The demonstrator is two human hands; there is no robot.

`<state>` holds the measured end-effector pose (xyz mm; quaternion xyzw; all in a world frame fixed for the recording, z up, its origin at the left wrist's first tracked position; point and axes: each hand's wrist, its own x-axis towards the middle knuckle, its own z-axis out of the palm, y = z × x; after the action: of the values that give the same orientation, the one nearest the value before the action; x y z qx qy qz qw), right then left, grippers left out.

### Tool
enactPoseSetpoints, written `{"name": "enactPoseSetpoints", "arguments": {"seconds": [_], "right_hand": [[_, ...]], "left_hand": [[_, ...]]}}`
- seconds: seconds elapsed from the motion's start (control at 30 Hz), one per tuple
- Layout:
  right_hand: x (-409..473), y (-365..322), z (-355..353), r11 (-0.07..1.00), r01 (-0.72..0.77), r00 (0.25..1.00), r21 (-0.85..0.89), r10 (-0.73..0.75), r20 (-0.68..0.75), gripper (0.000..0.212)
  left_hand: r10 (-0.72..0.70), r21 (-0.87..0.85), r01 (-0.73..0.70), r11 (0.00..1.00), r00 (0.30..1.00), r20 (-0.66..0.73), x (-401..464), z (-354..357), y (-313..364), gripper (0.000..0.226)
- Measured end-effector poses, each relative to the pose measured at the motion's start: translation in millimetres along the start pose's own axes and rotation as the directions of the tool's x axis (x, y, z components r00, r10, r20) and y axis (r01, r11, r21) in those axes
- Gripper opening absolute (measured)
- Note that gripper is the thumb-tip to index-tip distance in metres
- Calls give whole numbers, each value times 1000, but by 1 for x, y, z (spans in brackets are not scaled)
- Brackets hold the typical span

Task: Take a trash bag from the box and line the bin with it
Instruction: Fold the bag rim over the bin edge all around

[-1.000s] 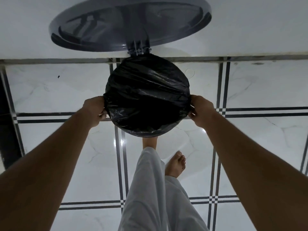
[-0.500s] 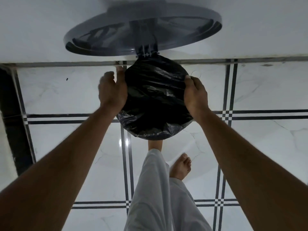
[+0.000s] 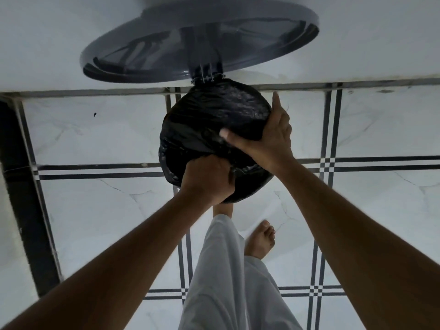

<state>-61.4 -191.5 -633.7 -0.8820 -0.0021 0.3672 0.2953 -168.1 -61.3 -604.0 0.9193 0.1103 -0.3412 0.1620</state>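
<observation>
A black trash bag (image 3: 214,115) is stretched over the round mouth of the bin, which stands on the floor straight below me and is wholly covered by the bag. The bin's grey lid (image 3: 197,44) stands raised on its hinge behind the bag. My left hand (image 3: 207,179) is closed on bunched bag plastic at the near rim. My right hand (image 3: 269,136) lies on the right side of the rim, thumb pressed across the plastic and fingers spread around the edge. No box is in view.
White marble floor tiles with dark stripe lines (image 3: 95,171) surround the bin. A white wall (image 3: 71,32) rises right behind the lid. A dark vertical strip (image 3: 26,198) runs at the left. My leg in white trousers (image 3: 221,270) and my bare foot (image 3: 259,241) are just before the bin.
My left hand has moved from the far left of the rim to the near rim and closed on bag plastic. My right hand has shifted nearer, its thumb now across the bag.
</observation>
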Motion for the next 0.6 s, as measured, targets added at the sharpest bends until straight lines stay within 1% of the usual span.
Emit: {"name": "enactPoseSetpoints", "arguments": {"seconds": [0.03,0.07,0.1,0.13,0.17,0.2,0.23,0.27,0.3,0.33,0.37,0.4,0.43,0.47,0.5,0.53,0.57,0.6], "right_hand": [[0,4,1,997,31,999,-76,-30,13,152],[0,8,2,991,49,999,-127,-48,13,155],[1,11,4,987,54,998,-152,-56,-8,151],[1,13,8,985,52,997,-167,-60,-48,141],[1,14,11,982,42,992,-183,-62,-105,128],[1,14,13,981,32,985,-194,-63,-159,114],[1,12,16,980,20,978,-199,-60,-198,104],[2,10,18,980,10,974,-199,-55,-221,97],[3,7,19,981,0,971,-192,-46,-236,93],[4,6,20,984,-8,969,-180,-37,-245,90],[4,5,20,986,-6,968,-165,-36,-249,88],[5,5,20,988,1,968,-152,-39,-249,86],[4,6,20,989,11,968,-144,-47,-246,84],[5,8,20,990,23,969,-142,-57,-241,82],[5,9,19,990,33,969,-141,-66,-239,81],[5,10,19,990,41,968,-135,-73,-240,79],[5,11,19,991,44,967,-127,-75,-243,78],[6,10,20,992,45,966,-119,-74,-248,76]], "left_hand": [[-31,-80,32,996,999,9,1,-3,2,22],[-62,-126,66,990,997,35,3,-6,3,20],[-69,-153,79,985,995,68,4,-6,1,22],[-67,-149,84,985,991,112,5,-5,-4,27],[-47,-104,67,992,982,184,8,-3,-10,31],[-26,-37,38,999,959,281,8,-2,-13,30],[-18,18,13,1000,924,382,5,0,-14,25],[-12,45,-9,999,896,443,2,1,-13,21],[-1,38,-17,999,900,436,-1,-1,-10,24],[17,0,-18,1000,932,362,-5,-5,-5,26],[54,-77,-38,996,974,220,-9,-9,0,23],[71,-158,-68,985,997,17,-12,-11,5,20],[75,-224,-116,968,980,-184,-12,-11,8,19],[61,-264,-162,951,933,-354,-9,-8,11,21],[29,-314,-187,931,894,-446,-3,-1,11,24],[-24,-387,-175,905,889,-458,6,7,11,29],[-74,-452,-147,880,897,-437,18,19,10,36],[-134,-495,-73,866,919,-371,29,28,9,43]]}}
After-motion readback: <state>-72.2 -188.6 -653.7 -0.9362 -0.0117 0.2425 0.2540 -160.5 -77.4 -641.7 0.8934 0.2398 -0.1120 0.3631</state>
